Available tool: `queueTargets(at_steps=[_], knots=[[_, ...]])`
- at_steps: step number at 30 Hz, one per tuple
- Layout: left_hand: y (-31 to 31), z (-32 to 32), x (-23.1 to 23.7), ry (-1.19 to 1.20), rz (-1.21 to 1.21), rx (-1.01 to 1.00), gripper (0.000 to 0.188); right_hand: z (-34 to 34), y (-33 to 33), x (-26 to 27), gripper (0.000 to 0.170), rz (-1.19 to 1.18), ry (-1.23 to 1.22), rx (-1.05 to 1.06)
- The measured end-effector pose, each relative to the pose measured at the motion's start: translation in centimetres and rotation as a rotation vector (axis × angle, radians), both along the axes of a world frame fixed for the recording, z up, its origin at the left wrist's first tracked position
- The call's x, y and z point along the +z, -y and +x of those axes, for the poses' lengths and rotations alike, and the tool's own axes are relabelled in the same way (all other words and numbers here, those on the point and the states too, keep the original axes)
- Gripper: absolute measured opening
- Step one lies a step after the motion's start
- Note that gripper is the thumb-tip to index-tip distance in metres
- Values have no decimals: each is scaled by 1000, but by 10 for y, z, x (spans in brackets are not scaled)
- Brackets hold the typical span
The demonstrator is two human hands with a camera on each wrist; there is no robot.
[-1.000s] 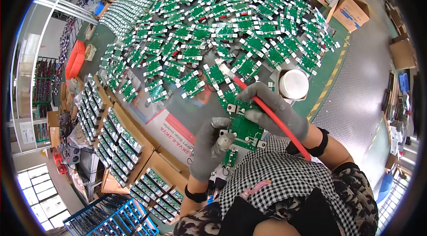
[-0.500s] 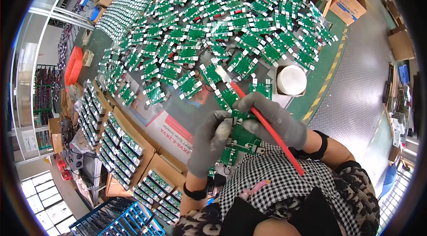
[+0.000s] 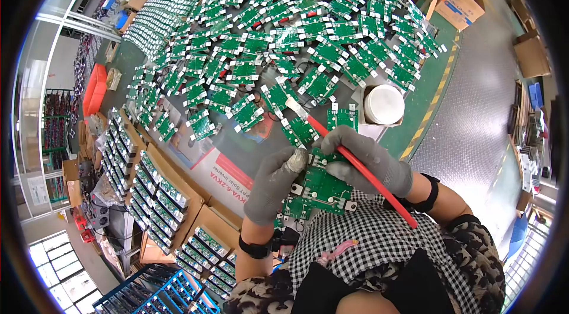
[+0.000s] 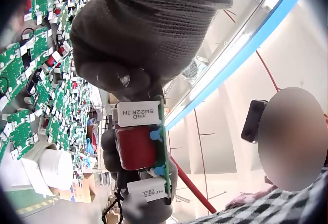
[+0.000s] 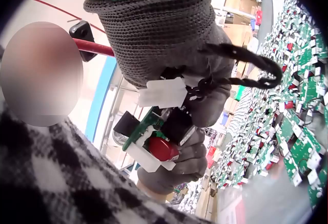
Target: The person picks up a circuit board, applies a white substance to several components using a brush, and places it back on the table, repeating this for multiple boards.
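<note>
Both hands wear grey gloves. A green circuit board is between them at chest height. My left hand pinches its left upper corner; my right hand grips its right upper side and also holds a brush with a red handle, its pale bristles pointing away over the table. In the left wrist view, the board's underside carries a red block and white blocks with printed letters. In the right wrist view, a black twisted cable loops out beside the right hand.
Many similar boards cover the table ahead. A white bucket stands at the table's right edge. Racks of boards line the left side, with a blue crate below. An open cardboard box is at the upper right.
The board between the hands has turned and shifted slightly, showing more of its lower edge. The brush handle has tilted a little, and the left hand has moved slightly left.
</note>
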State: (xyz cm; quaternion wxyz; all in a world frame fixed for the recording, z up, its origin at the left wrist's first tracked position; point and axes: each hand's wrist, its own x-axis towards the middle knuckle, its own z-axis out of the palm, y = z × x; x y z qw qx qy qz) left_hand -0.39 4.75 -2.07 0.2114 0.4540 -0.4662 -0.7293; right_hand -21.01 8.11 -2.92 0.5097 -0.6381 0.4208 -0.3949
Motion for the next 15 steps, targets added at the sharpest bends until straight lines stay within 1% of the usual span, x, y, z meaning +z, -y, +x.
queueTargets(at_steps=[1, 3, 4, 6, 7, 9, 10, 11, 13, 14, 15], knots=[[-1, 0, 0, 0, 1, -2, 49, 0, 0, -1, 27, 1, 0, -2], [-6, 2, -2, 123, -71, 125, 50, 1, 2, -4, 28, -22, 64, -75], [-6, 4, -7, 119, -71, 118, 50, 1, 3, -4, 28, -23, 60, -83], [-2, 7, -22, -283, 164, 380, 59, -1, 8, -5, 29, -54, 196, -291], [-6, 5, -25, -287, 164, 360, 59, -4, 11, -5, 29, -61, 191, -309], [-20, -7, -28, -447, 84, 165, 74, -10, 13, -5, 31, -22, 232, -409], [-26, -14, -18, -400, 82, 185, 85, -7, 13, -6, 33, -17, 262, -435], [-25, -19, -18, -405, 88, 175, 85, -6, 12, -6, 33, -16, 256, -447], [-22, -28, -18, -385, 34, 299, 87, -6, 8, -7, 35, -31, 139, -427], [-22, -32, -19, -385, 27, 311, 81, -9, 7, -10, 36, -14, 183, -384], [-21, -31, -21, -386, 30, 297, 81, -13, 6, -11, 36, -16, 181, -398]])
